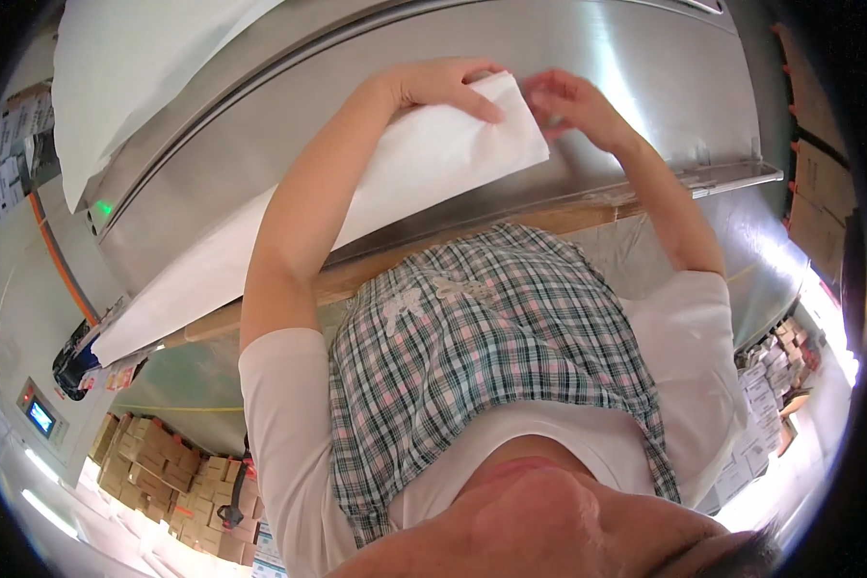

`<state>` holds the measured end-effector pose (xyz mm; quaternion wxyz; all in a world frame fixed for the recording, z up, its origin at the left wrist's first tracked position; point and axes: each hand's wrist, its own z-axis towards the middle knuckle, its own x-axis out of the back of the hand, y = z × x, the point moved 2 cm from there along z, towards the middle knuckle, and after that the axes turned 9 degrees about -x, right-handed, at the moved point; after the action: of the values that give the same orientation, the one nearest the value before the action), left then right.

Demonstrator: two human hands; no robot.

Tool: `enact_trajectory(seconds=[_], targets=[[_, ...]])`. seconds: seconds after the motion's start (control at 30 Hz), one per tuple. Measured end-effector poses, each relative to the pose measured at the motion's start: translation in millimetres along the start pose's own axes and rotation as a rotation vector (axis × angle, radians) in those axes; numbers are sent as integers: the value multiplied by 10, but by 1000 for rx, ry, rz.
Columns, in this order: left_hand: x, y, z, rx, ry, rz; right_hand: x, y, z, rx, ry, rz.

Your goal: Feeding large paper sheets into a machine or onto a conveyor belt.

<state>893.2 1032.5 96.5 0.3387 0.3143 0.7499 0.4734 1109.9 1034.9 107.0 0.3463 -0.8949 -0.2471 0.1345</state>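
A long, folded white sheet (433, 162) lies slantwise over the steel worktop, running from the far left to its end in front of me. Whether it is paper or cloth I cannot tell. My left hand (450, 85) holds it near that end, thumb lying across the upper face and the other fingers partly hidden at the far edge. Just off the sheet's right end is my right hand (573, 108), its fingers bent and smeared by motion. I cannot make out whether they touch the sheet or hold anything.
The steel worktop (684, 106) has a raised rail along its near right edge. Another white sheet (144, 87) hangs over the far left. A wooden edge (588, 218) runs before my checked apron. Stacked cartons (154, 460) and a control panel with a lit screen (40, 416) stand left.
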Motion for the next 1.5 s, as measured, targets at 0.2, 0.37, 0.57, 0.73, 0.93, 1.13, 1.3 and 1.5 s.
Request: enact_trajectory(seconds=[0.2, 0.37, 0.57, 0.73, 0.93, 1.13, 1.3, 1.5], targets=[[175, 123, -41, -50, 68, 38, -422, 402, -111, -292, -296, -124], [122, 144, -101, -50, 52, 25, -449, 354, 67, 45, -114, 3], [-78, -163, -31, 2, -134, 103, -291, 387, 88, -67, -77, -227], [-195, -371, -255, 9, -194, 11, -346, 245, 157, -121, -150, -332], [-234, -410, -450, 73, -68, 258, 161, -33, 307, -122, -152, -466], [-384, 303, -619, 296, 113, 444, 654, -439, 65, 106, -1, -873], [-367, 779, -914, 427, 129, 601, 910, -929, -151, 194, 66, -1204], [-544, 1060, -1052, 317, 297, 612, 1679, -1454, -796, 71, 46, -1373]])
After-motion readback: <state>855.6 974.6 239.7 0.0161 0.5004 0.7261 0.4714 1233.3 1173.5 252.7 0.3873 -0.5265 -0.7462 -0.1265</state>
